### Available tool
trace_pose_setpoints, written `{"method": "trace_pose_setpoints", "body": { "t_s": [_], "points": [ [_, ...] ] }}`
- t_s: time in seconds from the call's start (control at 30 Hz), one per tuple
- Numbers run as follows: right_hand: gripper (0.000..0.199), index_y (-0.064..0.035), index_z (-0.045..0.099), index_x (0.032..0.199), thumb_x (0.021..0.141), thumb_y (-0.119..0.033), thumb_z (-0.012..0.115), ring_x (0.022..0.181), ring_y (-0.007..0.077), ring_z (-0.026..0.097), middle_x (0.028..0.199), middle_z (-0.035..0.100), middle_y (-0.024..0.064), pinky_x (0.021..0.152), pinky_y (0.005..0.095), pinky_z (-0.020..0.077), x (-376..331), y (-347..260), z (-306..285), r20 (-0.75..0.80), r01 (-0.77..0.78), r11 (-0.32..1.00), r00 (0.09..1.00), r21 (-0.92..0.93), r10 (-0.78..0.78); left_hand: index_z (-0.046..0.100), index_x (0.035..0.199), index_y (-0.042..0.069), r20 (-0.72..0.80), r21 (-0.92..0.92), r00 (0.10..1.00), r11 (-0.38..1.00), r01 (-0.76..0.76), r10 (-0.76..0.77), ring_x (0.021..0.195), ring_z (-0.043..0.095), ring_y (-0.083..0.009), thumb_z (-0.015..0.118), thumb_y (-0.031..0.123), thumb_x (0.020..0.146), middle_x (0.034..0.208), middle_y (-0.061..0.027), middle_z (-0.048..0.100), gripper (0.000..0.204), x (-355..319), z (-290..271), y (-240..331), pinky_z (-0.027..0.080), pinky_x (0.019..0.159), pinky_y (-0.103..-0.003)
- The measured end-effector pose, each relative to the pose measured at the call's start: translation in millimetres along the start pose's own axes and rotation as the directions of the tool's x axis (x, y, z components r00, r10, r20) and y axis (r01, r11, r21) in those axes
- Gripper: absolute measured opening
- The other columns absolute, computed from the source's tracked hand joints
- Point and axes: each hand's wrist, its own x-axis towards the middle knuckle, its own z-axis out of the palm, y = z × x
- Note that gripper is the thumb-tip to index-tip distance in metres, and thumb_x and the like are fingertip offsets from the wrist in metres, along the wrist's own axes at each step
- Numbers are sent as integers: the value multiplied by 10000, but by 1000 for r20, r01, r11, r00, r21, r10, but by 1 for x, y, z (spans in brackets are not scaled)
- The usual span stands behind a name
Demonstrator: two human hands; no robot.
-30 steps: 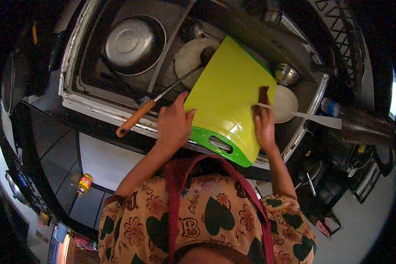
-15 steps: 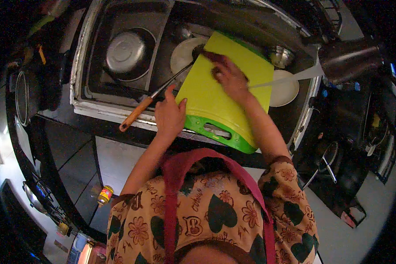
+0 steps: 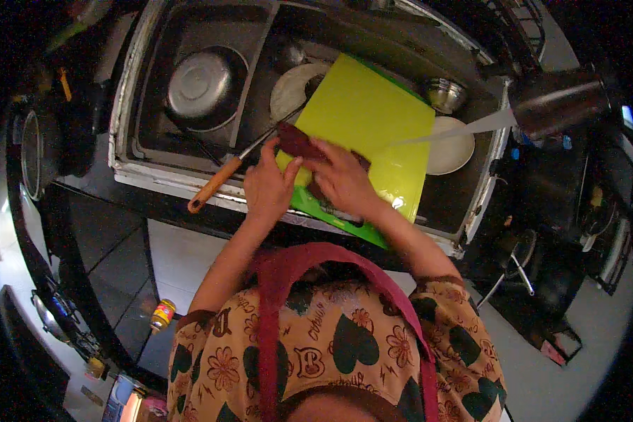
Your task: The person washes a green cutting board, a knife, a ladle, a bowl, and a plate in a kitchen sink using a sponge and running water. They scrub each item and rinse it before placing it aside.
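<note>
A yellow-green cutting board (image 3: 373,119) with a green rim leans over the right basin of the sink (image 3: 148,176). My left hand (image 3: 269,184) grips the board's lower left edge. My right hand (image 3: 341,179) presses a dark red scrubbing pad (image 3: 297,141) flat on the board's lower left part. Under the board lies a white plate (image 3: 292,88), partly hidden. A utensil with an orange wooden handle (image 3: 214,184) sticks out over the sink's front rim, just left of my left hand.
A steel bowl (image 3: 198,84) sits upside down in the left basin. A small steel bowl (image 3: 444,93) and a white plate (image 3: 451,149) with a long knife blade (image 3: 457,130) across it lie at the right. A steel pot (image 3: 559,102) stands further right. Dark counters flank the sink.
My right hand slid from the board's upper middle down to its lower left with the pad. My left hand stays on the board's edge. The view shifted slightly.
</note>
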Motion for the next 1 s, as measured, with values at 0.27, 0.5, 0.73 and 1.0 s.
{"method": "trace_pose_setpoints", "body": {
  "t_s": [0.27,0.5,0.73,1.0],
  "points": [
    [370,-192,561,1218,883,-337,499,1150,346,491,1312,488,102,947,478,426,29,190,-17,-218,-311,842,947,-442,236,357,1266,110,-12,-17,996,996,93,-93,805,621,-396,673,325,810,907,-184,662,596,-2,2,-4,461,725,-472],
    [269,0,585,1114,857,-72,552,1050,398,522,1222,498,250,854,495,460,-98,185,-68,-320,-560,726,827,-398,463,390,1264,108,-10,-166,994,980,109,-113,804,629,-362,698,257,781,902,-157,660,592,1,4,0,468,721,-446],
    [270,-30,599,1110,864,-128,549,1032,413,527,1213,526,204,928,455,423,-110,134,-87,-427,-617,715,773,-328,470,455,1266,91,346,-828,938,470,305,2,868,616,-205,606,8,768,1045,-106,601,526,11,-22,45,490,740,-315],
    [490,-58,552,1204,750,-180,691,1122,344,525,1187,561,168,956,416,428,-93,-47,-174,-207,-272,960,937,67,280,526,1187,126,535,-795,836,407,451,120,867,593,-223,523,81,813,1082,-103,549,377,19,-78,141,554,612,-349]
  ]
}}
